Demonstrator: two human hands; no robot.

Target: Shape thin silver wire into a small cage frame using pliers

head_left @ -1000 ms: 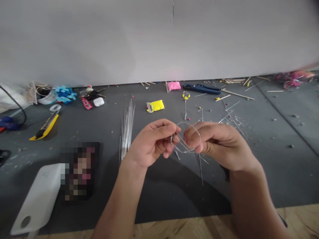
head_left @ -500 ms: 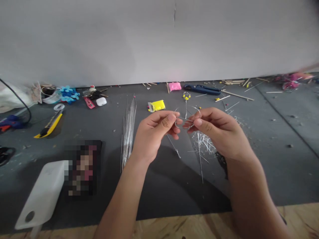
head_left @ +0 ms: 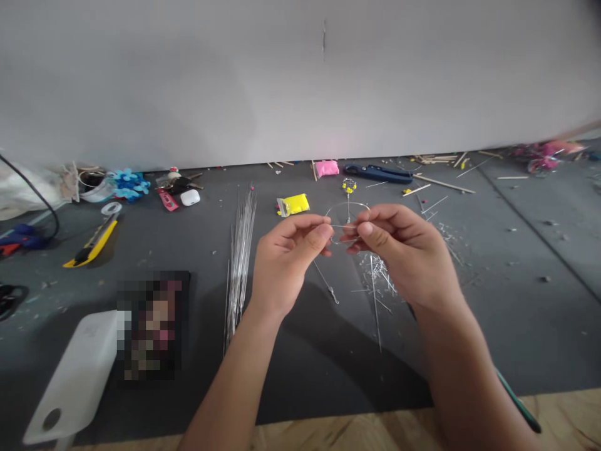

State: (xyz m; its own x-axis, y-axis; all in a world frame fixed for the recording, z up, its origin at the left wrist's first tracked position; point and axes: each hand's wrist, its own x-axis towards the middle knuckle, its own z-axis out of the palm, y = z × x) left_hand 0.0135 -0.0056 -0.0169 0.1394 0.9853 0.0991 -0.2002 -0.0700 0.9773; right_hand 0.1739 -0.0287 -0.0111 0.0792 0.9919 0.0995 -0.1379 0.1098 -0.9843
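Between my hands, above the dark table, is a thin silver wire [head_left: 344, 226] bent into a loop with a straight stretch across it. My left hand [head_left: 293, 260] pinches its left side between thumb and fingers. On the right side, my right hand [head_left: 406, 254] grips it the same way; its fingertips partly hide the wire. Just behind the hands lies a wire piece with a round head and yellow beads [head_left: 349, 185]. Below them rest a short wire with a twisted end [head_left: 331, 291] and a pile of cut wire bits [head_left: 382, 275].
A bundle of straight wires [head_left: 240, 257] lies left of my hands. Yellow clay [head_left: 295, 204], pink clay [head_left: 327, 168] and a blue-handled tool [head_left: 380, 173] lie farther back. At left are a yellow cutter knife [head_left: 94, 241], a white power bank [head_left: 75, 376] and a blurred-out phone [head_left: 157, 326].
The wire loop's ends have come closer together, and its arc now looks more continuous. My right hand has shifted slightly left. A green handle now shows beside my right forearm.
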